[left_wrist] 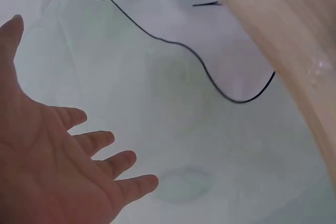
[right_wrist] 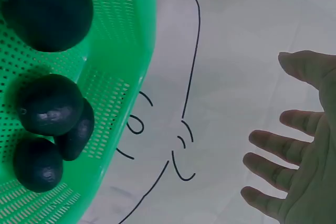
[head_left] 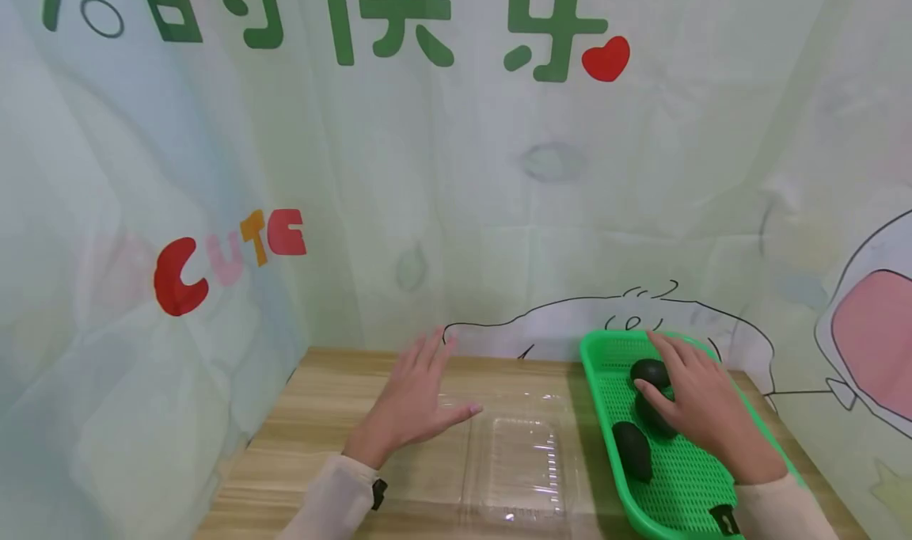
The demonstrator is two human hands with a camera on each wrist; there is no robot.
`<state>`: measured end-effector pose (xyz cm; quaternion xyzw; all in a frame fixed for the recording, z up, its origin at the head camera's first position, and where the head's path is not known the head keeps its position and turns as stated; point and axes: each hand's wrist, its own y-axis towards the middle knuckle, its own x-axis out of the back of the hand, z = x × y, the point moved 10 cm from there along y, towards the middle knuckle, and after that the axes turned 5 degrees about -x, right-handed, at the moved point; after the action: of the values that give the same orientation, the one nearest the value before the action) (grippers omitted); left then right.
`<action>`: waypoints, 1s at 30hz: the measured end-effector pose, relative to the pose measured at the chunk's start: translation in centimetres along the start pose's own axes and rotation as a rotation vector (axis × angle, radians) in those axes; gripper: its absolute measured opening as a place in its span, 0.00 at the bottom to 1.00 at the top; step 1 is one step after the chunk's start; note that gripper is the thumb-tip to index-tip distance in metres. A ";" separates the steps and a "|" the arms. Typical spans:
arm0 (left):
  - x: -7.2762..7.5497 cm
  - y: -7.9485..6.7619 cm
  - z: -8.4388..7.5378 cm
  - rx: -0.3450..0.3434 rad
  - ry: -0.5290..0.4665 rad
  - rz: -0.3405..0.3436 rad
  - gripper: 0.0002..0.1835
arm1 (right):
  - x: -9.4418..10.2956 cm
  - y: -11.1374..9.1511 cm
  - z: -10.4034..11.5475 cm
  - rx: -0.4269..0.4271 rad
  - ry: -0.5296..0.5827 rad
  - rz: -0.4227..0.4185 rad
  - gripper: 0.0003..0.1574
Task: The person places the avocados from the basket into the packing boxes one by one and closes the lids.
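My right hand (head_left: 701, 393) hovers over a green plastic basket (head_left: 606, 453), fingers spread and nothing held. Several dark avocados (head_left: 632, 451) lie in that basket; the right wrist view shows more of them, one avocado (right_wrist: 47, 11) apart from a close cluster (right_wrist: 50, 106). To the left, my left hand (head_left: 409, 401) is held up with straight, spread fingers, and its palm (left_wrist: 52, 166) carries nothing. Beside it on the table lies a clear plastic clamshell box (head_left: 523, 461), its lid folded open toward the left hand.
The wooden table (head_left: 285, 445) ends at a printed cloth backdrop (head_left: 427, 207) with green characters, a red heart and the word CUTE. Backdrop cloth also stands close along the left and right sides. The basket occupies the table's right part.
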<state>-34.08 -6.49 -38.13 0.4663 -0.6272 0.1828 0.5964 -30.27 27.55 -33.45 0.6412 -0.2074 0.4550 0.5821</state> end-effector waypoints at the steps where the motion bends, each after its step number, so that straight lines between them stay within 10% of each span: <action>1: -0.5 -0.3 -0.1 0.000 -0.014 0.006 0.60 | -0.2 -0.2 -0.2 -0.008 0.003 0.013 0.48; 15: -8.8 -4.6 -1.7 0.043 -0.118 0.130 0.68 | -4.2 -2.1 -1.4 -0.115 0.013 0.221 0.44; 30: -13.2 -6.9 -3.6 0.097 -0.239 0.193 0.65 | -7.4 -2.6 -2.3 -0.157 0.024 0.455 0.38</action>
<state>-28.38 -2.26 -51.71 0.4506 -0.7261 0.2124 0.4740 -32.64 28.34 -41.18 0.5253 -0.3746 0.5644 0.5150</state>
